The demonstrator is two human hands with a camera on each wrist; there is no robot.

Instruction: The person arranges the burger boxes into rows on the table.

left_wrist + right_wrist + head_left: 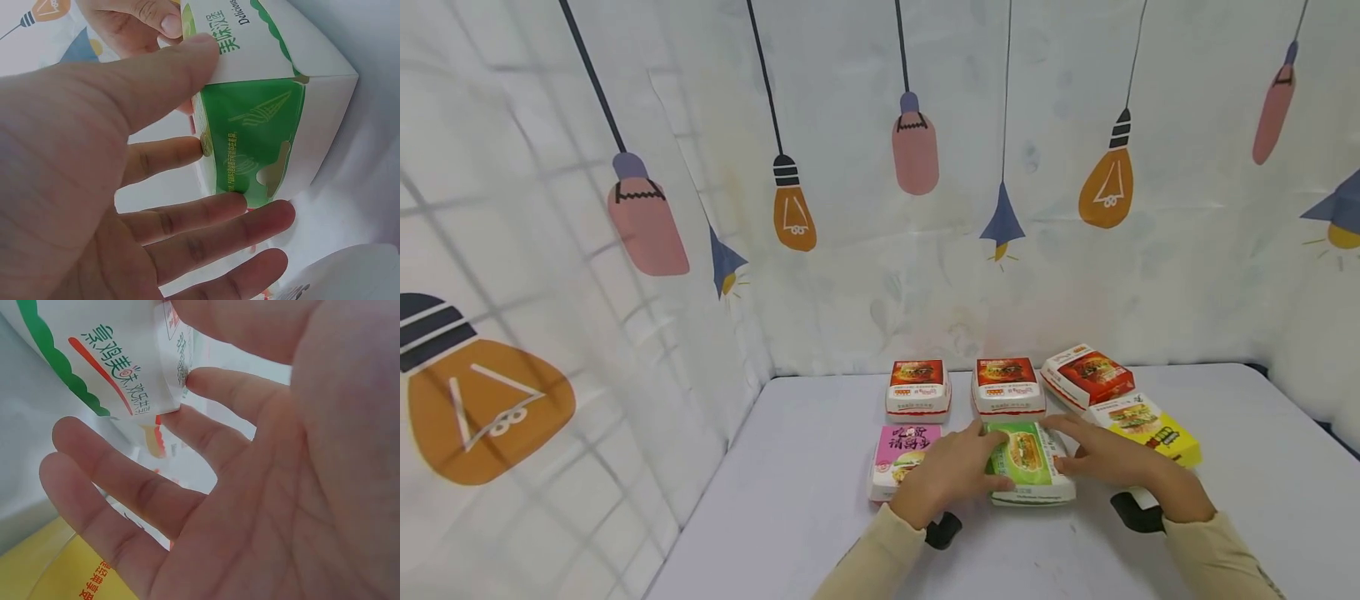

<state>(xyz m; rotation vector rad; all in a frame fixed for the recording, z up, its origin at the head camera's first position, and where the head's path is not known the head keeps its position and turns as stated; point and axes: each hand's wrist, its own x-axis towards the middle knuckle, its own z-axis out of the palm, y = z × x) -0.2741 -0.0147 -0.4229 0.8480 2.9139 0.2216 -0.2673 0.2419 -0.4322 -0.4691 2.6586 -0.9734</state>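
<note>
Both hands are at a green and white burger box (1026,458) in the front row. My left hand (953,471) grips its left side, thumb on the front and index finger at the top edge. In the left wrist view, the left hand's other fingers spread beside the green side panel (250,134). My right hand (1112,454) holds the opposite side, its thumb near the front right corner and index finger toward the back edge. Its remaining fingers extend past the white side with printed lettering (109,369) in the right wrist view.
Left of the green box lies a pink burger box (906,450), partly behind the left hand. Behind stand red and white boxes (917,392), (1007,390), with a third red box (1090,375) turned askew. A yellow box (1146,425) lies at the right. Patterned cloth (865,308) hangs behind the table.
</note>
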